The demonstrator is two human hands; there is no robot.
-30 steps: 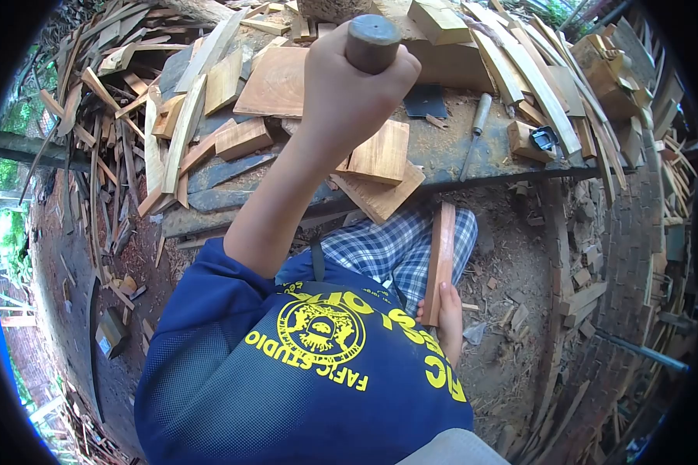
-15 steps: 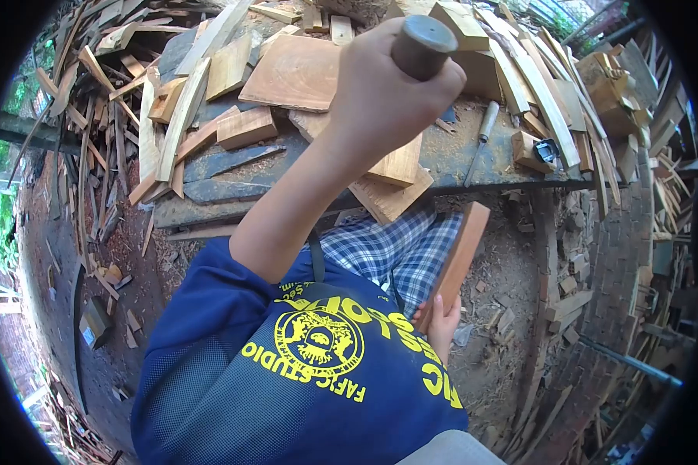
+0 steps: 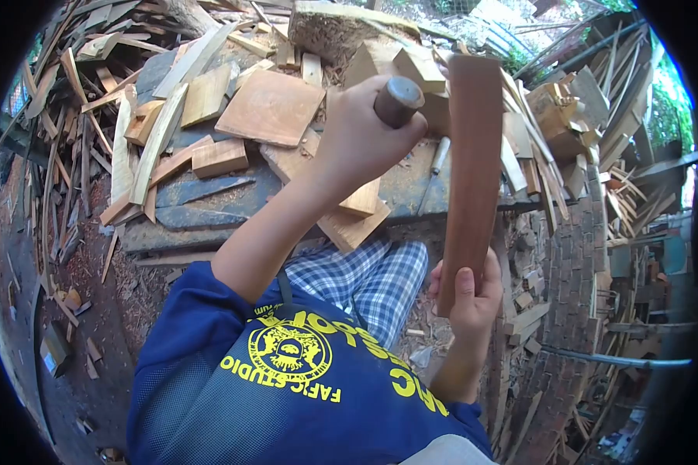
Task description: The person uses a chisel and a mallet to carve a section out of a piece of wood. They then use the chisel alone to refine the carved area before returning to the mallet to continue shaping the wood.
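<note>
My left hand (image 3: 364, 136) is closed round a dark cylindrical handle (image 3: 398, 102), whose round grey end points up at the camera. The rest of that tool is hidden by the fist. On the right, my right hand (image 3: 473, 293) grips the lower end of a long reddish-brown wooden piece (image 3: 473, 170), thumb on its near face. This piece stands nearly upright in front of the bench's right part. Behind my left hand lie a square reddish board (image 3: 270, 107) and pale wooden blocks (image 3: 219, 158) on the dark bench (image 3: 202, 213).
A thin tool with a light handle (image 3: 440, 155) lies on the bench beside the raised wood. Long offcuts (image 3: 160, 139) cover the bench's left side, with more stacked wood (image 3: 558, 116) at the right. Scraps litter the ground below, near a brick strip (image 3: 570, 271).
My right hand has lifted the reddish-brown piece from beside my lap, up and toward the camera. My left hand has shifted slightly left and down, still round the handle. The camera view has turned.
</note>
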